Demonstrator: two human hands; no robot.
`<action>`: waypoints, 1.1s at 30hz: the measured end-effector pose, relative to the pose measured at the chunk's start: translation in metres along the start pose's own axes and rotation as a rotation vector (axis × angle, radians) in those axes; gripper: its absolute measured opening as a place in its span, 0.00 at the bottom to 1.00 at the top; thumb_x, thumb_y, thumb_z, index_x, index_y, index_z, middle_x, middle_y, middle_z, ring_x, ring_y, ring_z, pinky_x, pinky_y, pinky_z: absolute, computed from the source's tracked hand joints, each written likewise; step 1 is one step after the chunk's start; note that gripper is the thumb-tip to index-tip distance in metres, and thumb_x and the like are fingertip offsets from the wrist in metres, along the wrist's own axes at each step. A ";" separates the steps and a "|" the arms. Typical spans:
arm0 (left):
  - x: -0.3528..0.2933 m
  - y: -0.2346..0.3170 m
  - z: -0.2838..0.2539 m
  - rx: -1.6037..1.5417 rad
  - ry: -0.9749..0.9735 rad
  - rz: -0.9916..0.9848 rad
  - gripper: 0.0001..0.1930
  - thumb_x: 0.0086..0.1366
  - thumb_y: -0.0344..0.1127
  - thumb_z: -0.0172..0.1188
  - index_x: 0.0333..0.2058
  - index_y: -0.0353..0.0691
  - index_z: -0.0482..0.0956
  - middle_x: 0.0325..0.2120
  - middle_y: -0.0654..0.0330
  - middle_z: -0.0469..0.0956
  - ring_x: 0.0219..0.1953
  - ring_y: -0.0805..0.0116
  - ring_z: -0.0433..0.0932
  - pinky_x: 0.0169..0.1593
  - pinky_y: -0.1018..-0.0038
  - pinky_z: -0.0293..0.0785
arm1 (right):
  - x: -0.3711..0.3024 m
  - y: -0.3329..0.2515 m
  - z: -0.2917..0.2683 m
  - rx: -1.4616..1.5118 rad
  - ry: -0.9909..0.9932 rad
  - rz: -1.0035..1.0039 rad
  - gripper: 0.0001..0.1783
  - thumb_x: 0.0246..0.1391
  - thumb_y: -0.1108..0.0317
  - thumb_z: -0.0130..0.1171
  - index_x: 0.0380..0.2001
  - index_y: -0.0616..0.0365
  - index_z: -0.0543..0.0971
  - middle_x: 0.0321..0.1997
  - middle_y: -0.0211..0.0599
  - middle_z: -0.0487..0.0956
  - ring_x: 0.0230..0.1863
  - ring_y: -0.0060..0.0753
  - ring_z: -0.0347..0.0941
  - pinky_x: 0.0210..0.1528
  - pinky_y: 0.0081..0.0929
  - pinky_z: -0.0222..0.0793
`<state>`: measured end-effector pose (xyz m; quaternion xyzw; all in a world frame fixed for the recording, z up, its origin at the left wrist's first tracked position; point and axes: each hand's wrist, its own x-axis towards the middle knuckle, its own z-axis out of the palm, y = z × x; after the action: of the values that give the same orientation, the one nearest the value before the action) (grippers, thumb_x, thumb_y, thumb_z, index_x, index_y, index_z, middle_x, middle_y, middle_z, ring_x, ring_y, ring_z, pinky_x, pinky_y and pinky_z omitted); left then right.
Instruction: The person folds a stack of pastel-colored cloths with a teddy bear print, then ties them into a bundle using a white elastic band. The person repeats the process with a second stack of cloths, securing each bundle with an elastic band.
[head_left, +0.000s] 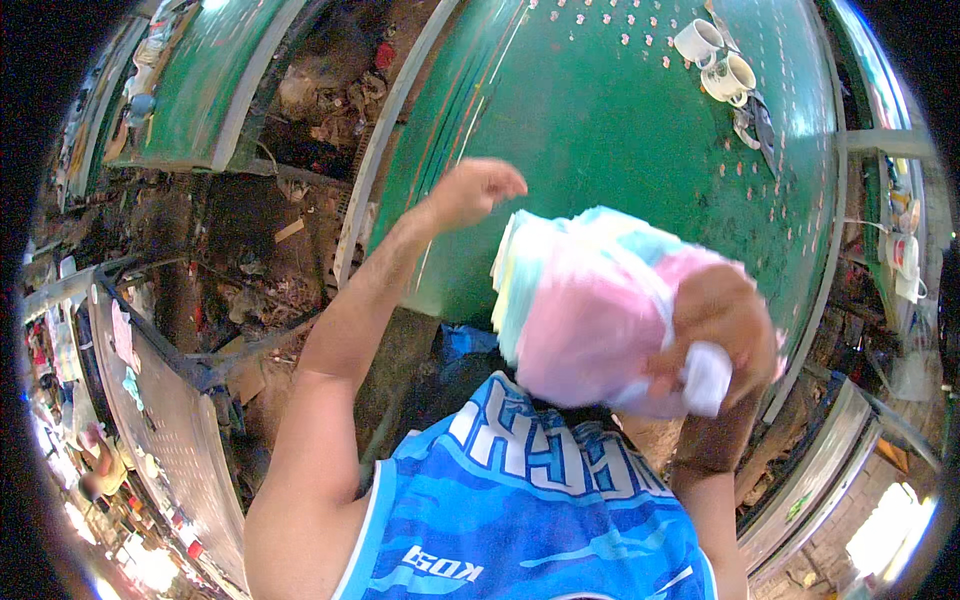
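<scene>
Broadly, table (590, 130): you are working at its near end, with green top stretching away beyond the stack (590, 330).
Rails: the left rail (393, 105) and right rail (836, 220) are bounding your sideways room; the stack is sitting nearer the right one.
Stack: its pink, blue, yellow and white layers are blurring, so you cannot tell cloth from paper; it is overlapping the near edge in view, and whether it is touching the top is unclear.
Right hand (722, 315): your fingers are curling over the stack's right part, gripping it; you are probably doing best by supporting its weight evenly, so the layers are not slipping or fanning.
Left hand (475, 190): your fingers are bending loosely, partly apart, with nothing visible in them; they are hovering beyond the stack's left corner, well placed, I judge, for steadying its loose edges.
Mugs (728, 78): two white ones are standing far right, so you are likely safer swinging forward and left.
Dark strip (766, 135): it is lying beside them, narrowing that side.
White patch (707, 380): it is showing at your right hand; wrap or loose piece, you cannot tell.
Marks (666, 62): small pink ones are dotting the far top.
</scene>
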<state>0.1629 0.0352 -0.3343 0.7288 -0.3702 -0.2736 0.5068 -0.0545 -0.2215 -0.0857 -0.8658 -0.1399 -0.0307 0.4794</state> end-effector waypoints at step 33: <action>0.129 -0.050 0.094 0.421 -0.466 0.625 0.13 0.65 0.27 0.61 0.49 0.40 0.80 0.46 0.55 0.79 0.51 0.56 0.81 0.52 0.60 0.83 | 0.047 0.007 -0.005 0.194 -0.533 0.001 0.15 0.43 0.62 0.66 0.38 0.48 0.85 0.26 0.28 0.82 0.25 0.36 0.81 0.24 0.36 0.73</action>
<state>0.1776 -0.1105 -0.4159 0.5881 -0.7247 -0.1830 0.3089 -0.0076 -0.2189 -0.0801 -0.7936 -0.2629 0.2117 0.5062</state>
